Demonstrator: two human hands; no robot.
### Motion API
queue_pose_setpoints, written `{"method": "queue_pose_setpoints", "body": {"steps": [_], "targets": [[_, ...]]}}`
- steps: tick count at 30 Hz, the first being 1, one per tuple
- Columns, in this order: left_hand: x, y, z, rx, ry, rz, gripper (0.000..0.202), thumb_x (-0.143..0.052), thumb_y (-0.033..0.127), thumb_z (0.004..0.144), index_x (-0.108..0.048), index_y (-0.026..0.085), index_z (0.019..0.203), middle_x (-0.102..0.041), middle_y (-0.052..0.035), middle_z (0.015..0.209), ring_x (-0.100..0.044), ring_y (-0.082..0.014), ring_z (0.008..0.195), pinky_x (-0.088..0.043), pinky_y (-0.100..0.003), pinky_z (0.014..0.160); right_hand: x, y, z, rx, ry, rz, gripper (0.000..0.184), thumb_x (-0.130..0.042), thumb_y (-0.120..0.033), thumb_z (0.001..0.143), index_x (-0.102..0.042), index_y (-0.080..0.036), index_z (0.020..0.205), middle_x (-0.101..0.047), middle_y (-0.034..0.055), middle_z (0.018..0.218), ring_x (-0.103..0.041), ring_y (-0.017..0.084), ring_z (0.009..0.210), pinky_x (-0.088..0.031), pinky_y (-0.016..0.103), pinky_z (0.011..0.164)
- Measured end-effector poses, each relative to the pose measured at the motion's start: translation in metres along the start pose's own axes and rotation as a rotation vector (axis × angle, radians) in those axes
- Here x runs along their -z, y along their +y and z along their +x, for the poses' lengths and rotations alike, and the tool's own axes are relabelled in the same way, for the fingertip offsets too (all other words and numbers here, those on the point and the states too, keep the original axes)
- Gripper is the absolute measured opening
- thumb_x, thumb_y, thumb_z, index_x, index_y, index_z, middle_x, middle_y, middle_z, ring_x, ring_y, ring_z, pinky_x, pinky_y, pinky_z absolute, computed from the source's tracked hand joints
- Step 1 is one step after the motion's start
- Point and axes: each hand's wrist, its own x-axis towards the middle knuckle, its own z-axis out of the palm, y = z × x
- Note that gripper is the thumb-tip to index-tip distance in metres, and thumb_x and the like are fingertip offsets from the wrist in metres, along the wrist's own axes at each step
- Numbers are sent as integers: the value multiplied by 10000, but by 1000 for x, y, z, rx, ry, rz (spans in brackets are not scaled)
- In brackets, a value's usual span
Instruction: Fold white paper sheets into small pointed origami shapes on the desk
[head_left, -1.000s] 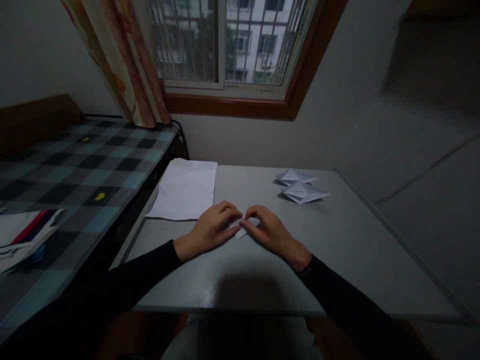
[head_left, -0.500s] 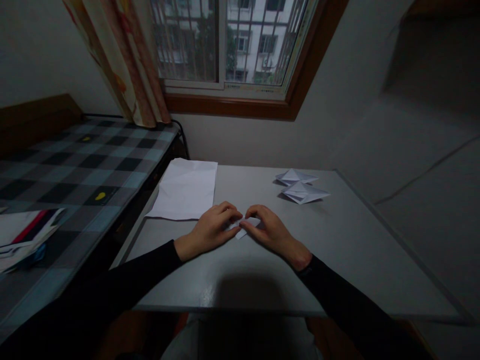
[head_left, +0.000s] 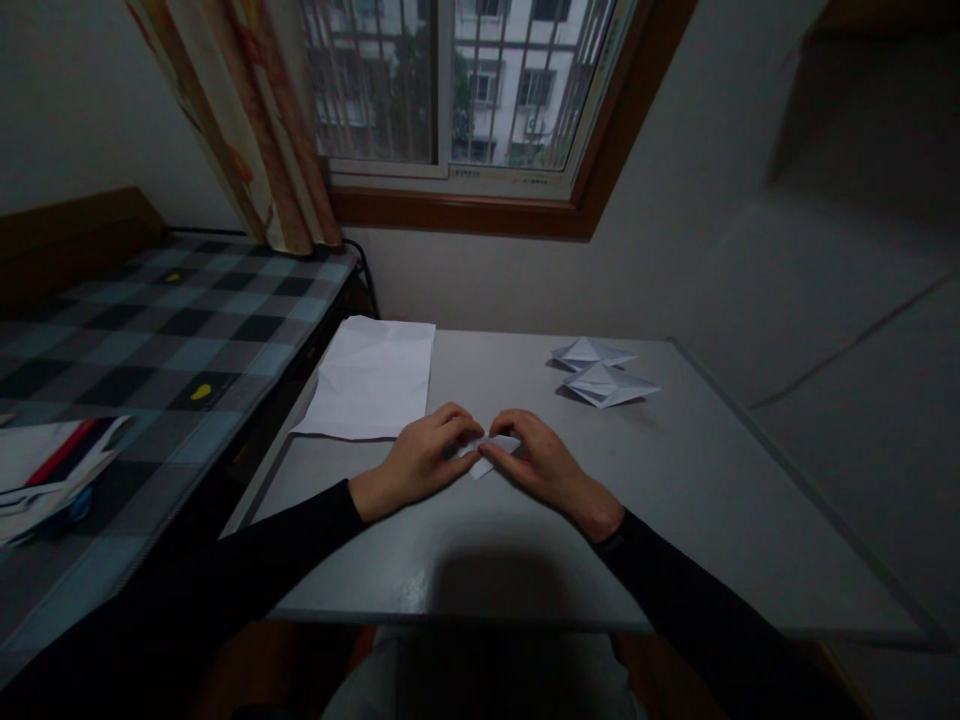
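Note:
A small folded piece of white paper (head_left: 482, 467) lies at the middle of the white table (head_left: 360, 570), between my two hands. My left hand (head_left: 429, 452) pinches its left side, thumb and fingers closed on it. From the other side, my right hand (head_left: 541, 462) grips the paper too, with its thumb near the centre fold. The fingers cover much of the paper, so only its lower point and a right corner show. Beyond my right hand sit two folded paper boats (head_left: 611, 386), (head_left: 591, 353), one just behind the other.
White paper sheets (head_left: 375, 375) lie at the table's back left. A bed with a checked cover (head_left: 247, 320) stands along the left, with papers or bags (head_left: 52, 465) on it. Behind the table are a wall, a window (head_left: 510, 100) and a curtain (head_left: 255, 130).

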Motion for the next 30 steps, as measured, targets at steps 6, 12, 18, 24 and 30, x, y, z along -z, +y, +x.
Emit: {"method": "queue_pose_setpoints", "body": {"steps": [6, 12, 18, 24, 30], "targets": [[-2, -4, 4, 70, -29, -53, 162, -788, 280, 993, -664, 217, 1076, -641, -17, 993, -608, -162, 799, -501, -304, 744, 1, -4, 3, 22, -26, 5, 153, -765, -349, 1066, -661, -251, 1120, -752, 70, 1034, -718, 261, 956, -577, 411, 885], [8, -4, 8, 29, -60, -61, 84, -788, 244, 1003, -727, 218, 952, -718, -21, 948, -662, -189, 887, -482, -341, 859, 6, -12, 8, 42, -116, 24, 123, -752, -343, 1077, -671, -256, 1105, -756, 55, 1018, -706, 255, 957, -549, 412, 900], [21, -6, 10, 18, -152, -17, 146, -807, 365, 1028, -774, 227, 995, -771, -16, 949, -679, -181, 846, -470, -344, 850, 19, -16, 9, 63, -259, 33, 222, -764, -255, 992, -711, -242, 1208, -781, 75, 1109, -721, 280, 1043, -560, 468, 990], [32, 1, 10, -27, -145, 38, 200, -780, 428, 1050, -773, 232, 1015, -790, -4, 897, -666, -171, 779, -481, -348, 829, 29, -12, 10, 100, -308, -14, 421, -765, -148, 847, -753, -288, 1244, -811, 42, 1124, -756, 292, 1067, -475, 622, 1232], [37, 4, 11, -64, -178, 54, 230, -768, 449, 1052, -764, 224, 1097, -781, -24, 918, -697, -187, 823, -499, -346, 820, 33, -12, 14, 136, -181, -49, 279, -760, -163, 851, -769, -289, 1100, -780, 24, 962, -751, 264, 916, -523, 619, 1192]]}}
